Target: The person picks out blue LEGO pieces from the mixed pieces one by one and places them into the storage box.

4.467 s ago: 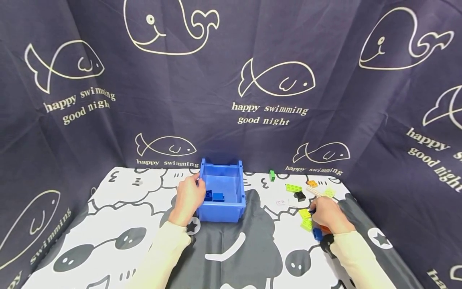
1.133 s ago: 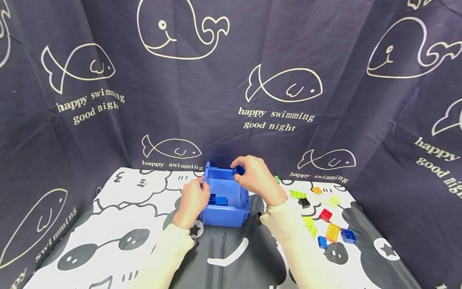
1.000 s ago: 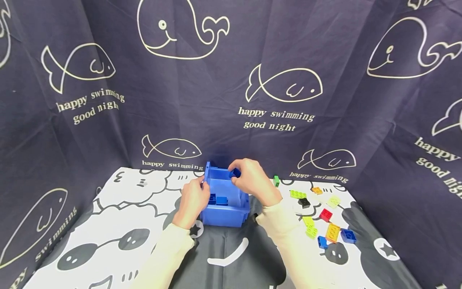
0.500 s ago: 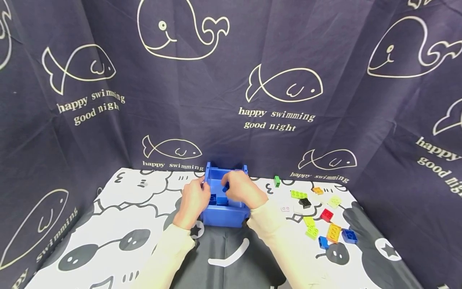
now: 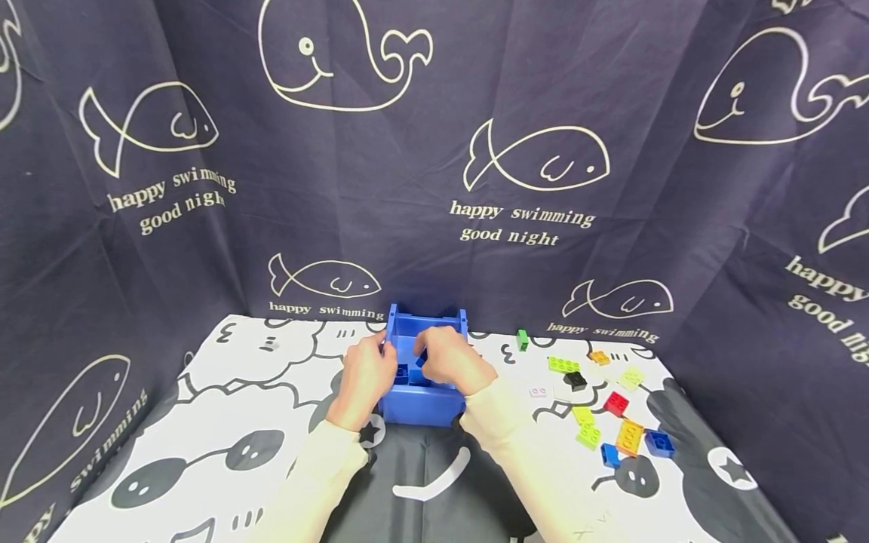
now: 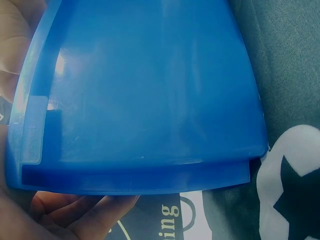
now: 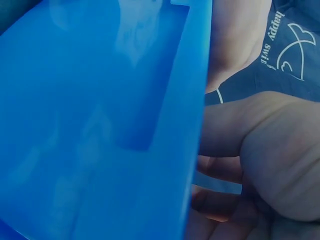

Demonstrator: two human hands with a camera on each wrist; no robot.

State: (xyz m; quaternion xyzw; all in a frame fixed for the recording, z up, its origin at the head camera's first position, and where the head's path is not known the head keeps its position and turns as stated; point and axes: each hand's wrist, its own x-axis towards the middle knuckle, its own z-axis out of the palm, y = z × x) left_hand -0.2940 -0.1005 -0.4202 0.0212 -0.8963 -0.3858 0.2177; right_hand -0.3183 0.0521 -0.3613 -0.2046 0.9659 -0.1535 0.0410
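Note:
In the head view a blue plastic bin (image 5: 422, 409) stands against the back curtain. My left hand (image 5: 364, 377) grips its left wall, fingers and thumb on either side of the rim; in the left wrist view the bin's outer wall (image 6: 150, 100) fills most of the frame. My right hand (image 5: 453, 360) reaches down inside the bin, pinching a dark blue toy brick (image 5: 422, 357). Below it, blue bricks (image 5: 419, 378) lie on the bin's floor near the front wall. The right wrist view shows the bin wall (image 7: 75, 125) hiding the fingertips and the brick.
Loose bricks lie on the right of the patterned cloth: green (image 5: 522, 340), lime (image 5: 563, 365), black (image 5: 575, 380), red (image 5: 616, 403), orange (image 5: 630, 437) and blue (image 5: 659, 443). A dark printed curtain (image 5: 434, 226) rises right behind the bin.
My right hand has come from the bricks on the right to the bin with a blue brick, then lowered inside. The left hand stays on the bin's left wall.

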